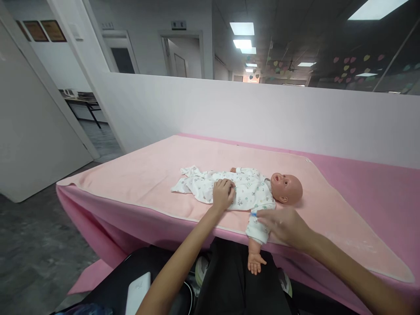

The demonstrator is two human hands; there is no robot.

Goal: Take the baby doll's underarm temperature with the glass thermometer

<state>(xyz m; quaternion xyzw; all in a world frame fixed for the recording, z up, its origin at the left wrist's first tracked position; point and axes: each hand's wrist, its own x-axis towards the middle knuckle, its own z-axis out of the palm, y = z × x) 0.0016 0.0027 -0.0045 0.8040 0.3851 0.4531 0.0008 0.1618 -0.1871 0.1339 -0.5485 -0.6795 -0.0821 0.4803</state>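
A baby doll lies on its back with its head to the right. It wears a white patterned outfit. My left hand rests on the front of the outfit, its fingers curled together on the cloth. Over the doll's near sleeve is my right hand, smeared by motion, with thumb and fingers brought together. A small blue spot shows at these fingertips, too blurred to name. From that sleeve the doll's arm hangs past the table edge, palm up.
A light pink blanket lies over a darker pink cloth on the table. Behind it stands a white half-wall with glass above. Below the near edge are a black seat with a white device and my legs.
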